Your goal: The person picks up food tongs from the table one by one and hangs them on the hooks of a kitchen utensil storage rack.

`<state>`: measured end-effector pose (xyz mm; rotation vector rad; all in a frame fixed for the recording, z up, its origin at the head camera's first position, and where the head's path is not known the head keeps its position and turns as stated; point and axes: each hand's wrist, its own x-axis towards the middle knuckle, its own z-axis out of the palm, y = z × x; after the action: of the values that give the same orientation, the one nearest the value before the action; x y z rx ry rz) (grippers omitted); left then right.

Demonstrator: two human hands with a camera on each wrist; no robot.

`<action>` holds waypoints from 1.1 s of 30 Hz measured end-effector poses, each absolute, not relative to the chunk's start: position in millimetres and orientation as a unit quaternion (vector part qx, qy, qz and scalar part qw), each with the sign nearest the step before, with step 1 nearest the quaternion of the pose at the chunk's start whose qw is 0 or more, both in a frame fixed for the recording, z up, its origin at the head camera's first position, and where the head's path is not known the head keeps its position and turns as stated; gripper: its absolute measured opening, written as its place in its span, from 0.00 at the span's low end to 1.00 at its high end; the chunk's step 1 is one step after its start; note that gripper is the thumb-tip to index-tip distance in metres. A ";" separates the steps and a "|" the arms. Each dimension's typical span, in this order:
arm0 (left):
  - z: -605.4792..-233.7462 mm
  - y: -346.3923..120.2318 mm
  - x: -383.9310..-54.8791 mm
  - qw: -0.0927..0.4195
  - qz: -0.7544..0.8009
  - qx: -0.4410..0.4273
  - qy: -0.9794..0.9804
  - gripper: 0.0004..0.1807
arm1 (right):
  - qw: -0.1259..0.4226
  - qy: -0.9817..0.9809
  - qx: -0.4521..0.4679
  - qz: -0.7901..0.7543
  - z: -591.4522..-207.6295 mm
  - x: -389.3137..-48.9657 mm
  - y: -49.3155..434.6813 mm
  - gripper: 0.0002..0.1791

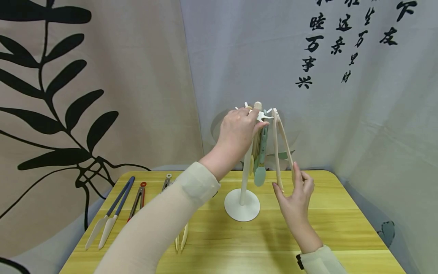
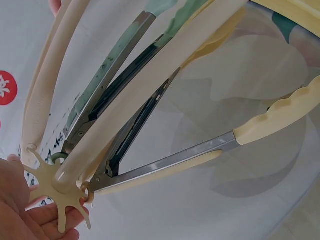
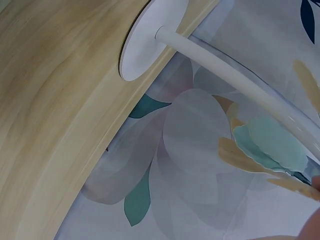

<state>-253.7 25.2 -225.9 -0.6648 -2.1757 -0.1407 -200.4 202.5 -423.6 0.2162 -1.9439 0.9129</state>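
Observation:
A white stand with a round base and a star-shaped hook top stands upright on the table. My left hand grips that hook top, fingers curled beneath the hooks in the left wrist view. From one hook hang long beige tongs. My right hand holds the tongs' lower ends between thumb and fingers, the two arms spread apart. Green-tipped tongs and cream-tipped tongs hang from other hooks. In the right wrist view, only part of my right fingers shows at the lower right edge.
On the table's left lie blue-handled tongs with pale blades and metal tongs with a red ring. Another metal pair is partly behind my left sleeve; cream tips show below it. Curtains hang behind the wooden table.

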 end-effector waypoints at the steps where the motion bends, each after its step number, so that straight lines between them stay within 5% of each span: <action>1: -225.9 25.3 -253.8 0.418 -0.055 -0.265 -0.867 0.25 | 0.476 -0.793 0.090 0.369 -423.7 -200.9 202.3 0.51; 33: -227.3 23.1 -254.9 0.421 -0.061 -0.268 -0.864 0.25 | 0.503 -0.827 0.086 0.236 -427.7 -206.6 198.4 0.57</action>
<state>-254.9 23.1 -227.3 -0.6727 -2.1661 -0.1537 -206.6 198.4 -427.7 0.2068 -1.9985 0.5697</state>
